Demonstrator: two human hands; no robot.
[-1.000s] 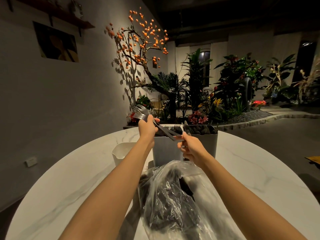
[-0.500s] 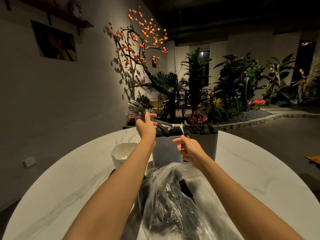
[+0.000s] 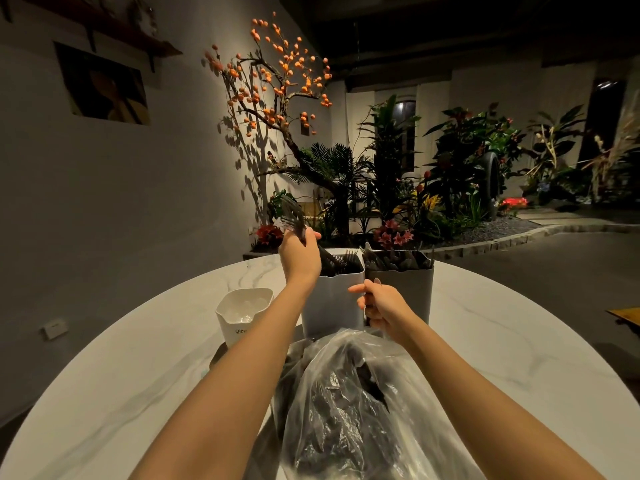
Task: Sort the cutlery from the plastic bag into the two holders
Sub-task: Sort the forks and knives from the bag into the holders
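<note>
Left grip: the left hand (image 3: 300, 255) is clenched round a bundle of forks (image 3: 293, 216), held over the left holder's near-left rim.
Fork axis: the bundle leans, tines up and to the left, handles running down to the right into the left holder; the count in the hand cannot be told.
Right grip: the right hand (image 3: 380, 304) has its fingers curled round a dark utensil (image 3: 367, 312) that stands nearly upright in front of the gap between the holders; which kind it is cannot be told.
Holders: two, side by side and touching near the far edge of the desk (image 3: 114, 368). The left holder (image 3: 331, 303) is white and shows fork tines and dark handles; the right holder (image 3: 412, 292) is grey and full of dark cutlery.
Plastic bag (image 3: 349, 403): one, clear and crumpled, lying between the forearms just short of the holders, dark cutlery inside.
White cup (image 3: 244, 313): one, left of the left holder, close beside the left forearm.
Room: bare marble top lies wide to the left and right of the bag; the rounded edge curves behind the holders.
</note>
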